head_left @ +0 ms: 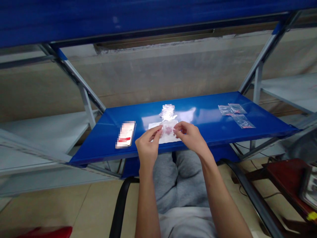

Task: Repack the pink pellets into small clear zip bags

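Note:
Between my two hands is a small clear plastic bag with reddish bits showing in its middle. My left hand pinches its left edge between thumb and fingertips. On the opposite edge, my right hand does the same. Under the bag lies a white sheet, partly covered by my hands. Just behind it sits a stack of shiny clear plastic bags. What the reddish bits are is too blurred to tell.
A blue shelf top carries everything. A phone lies at its left. Several flat clear bags with reddish contents lie at the right. Sloping metal posts flank the shelf, and another blue shelf hangs overhead.

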### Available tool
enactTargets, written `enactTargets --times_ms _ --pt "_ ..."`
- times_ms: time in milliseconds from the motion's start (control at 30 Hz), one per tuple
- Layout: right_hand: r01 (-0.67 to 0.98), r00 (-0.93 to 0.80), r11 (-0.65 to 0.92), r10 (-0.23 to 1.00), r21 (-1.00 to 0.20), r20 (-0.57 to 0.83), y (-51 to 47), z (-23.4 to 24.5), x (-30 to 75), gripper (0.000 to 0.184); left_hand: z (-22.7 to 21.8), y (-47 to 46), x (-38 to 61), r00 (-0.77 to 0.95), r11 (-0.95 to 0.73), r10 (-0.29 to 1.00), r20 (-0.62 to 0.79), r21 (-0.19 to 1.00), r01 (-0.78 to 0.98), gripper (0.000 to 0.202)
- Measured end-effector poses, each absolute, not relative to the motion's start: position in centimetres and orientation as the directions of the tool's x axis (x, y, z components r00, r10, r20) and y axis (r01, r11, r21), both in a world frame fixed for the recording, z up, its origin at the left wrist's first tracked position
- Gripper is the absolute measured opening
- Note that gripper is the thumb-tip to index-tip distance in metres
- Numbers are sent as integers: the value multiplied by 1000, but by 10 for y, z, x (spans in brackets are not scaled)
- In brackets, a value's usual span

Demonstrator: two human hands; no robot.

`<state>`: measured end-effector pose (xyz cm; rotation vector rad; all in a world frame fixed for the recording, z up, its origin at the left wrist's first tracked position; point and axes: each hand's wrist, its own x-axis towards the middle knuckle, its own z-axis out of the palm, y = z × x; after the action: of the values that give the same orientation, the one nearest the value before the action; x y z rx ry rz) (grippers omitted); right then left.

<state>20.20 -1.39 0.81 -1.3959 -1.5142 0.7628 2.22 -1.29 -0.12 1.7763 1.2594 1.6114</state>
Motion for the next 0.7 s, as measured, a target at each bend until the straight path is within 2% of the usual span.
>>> enactTargets --times_ms 67,133,200,267,300,400,500,700 --pt "353 168 117 968 -928 186 -9 3 210 20 -3 -10 21 -145 -479 840 522 841 251 19" --pt "162 179 56 980 -985 85 -4 -4 213 33 -5 -7 21 -175 -478 845 506 860 180 15" --pt "-141 73 -23 997 -990 -33 0 -10 210 38 -9 -3 21 -181 -464 860 477 879 112 13" --pt "-399 -60 -90 996 -913 -72 3 -16 205 39 -15 1 21 -167 -420 892 420 907 35 16" --pt "-475 -103 -110 992 -873 -70 5 -19 203 37 -19 4 22 -156 -389 910 384 921 -2 20" --pt "-544 -130 -131 989 -829 -72 11 -28 197 26 -31 10 25 -130 -280 954 268 956 -85 31" --pt "-540 -43 -121 992 -833 -116 16 -37 196 14 -43 15 28 -134 -177 978 160 976 -124 38" --pt "-540 29 -111 988 -834 -150 20 -46 199 7 -53 19 33 -195 -102 979 65 977 -186 49"
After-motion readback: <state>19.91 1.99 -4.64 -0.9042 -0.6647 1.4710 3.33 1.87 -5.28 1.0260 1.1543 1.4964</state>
